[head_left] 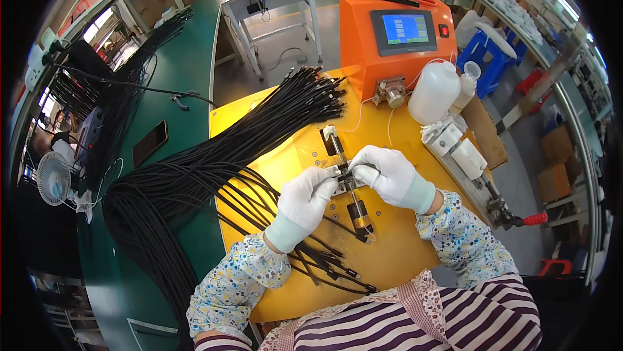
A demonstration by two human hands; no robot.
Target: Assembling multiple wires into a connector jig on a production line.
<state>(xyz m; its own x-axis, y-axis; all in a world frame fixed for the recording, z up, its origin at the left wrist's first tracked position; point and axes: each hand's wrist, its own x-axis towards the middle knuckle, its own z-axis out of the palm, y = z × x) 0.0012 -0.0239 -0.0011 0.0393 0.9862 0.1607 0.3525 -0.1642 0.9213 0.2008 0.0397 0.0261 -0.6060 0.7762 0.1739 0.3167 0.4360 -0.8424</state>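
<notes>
Both my hands wear white gloves and meet at a small metal fixture [351,184] on the yellow work plate [389,254]. My left hand [305,196] is closed, its thumb and fingertips pressed together at the fixture's left side. From the right, my right hand [388,174] pinches at the same spot. Something small and dark lies between the fingertips, mostly hidden by the gloves. In line with the fixture are a dark cylinder [359,216] on the near side and a white-tipped part [330,132] on the far side. A thick bundle of black cables [259,132] lies left of my hands.
An orange machine [357,36] with a screen stands at the back. White plastic bottles [433,95] and a toggle clamp with a red handle [535,219] are to the right. On the green table [195,46] lie a phone [150,143] and pliers [182,100]; a small fan [54,178] stands left.
</notes>
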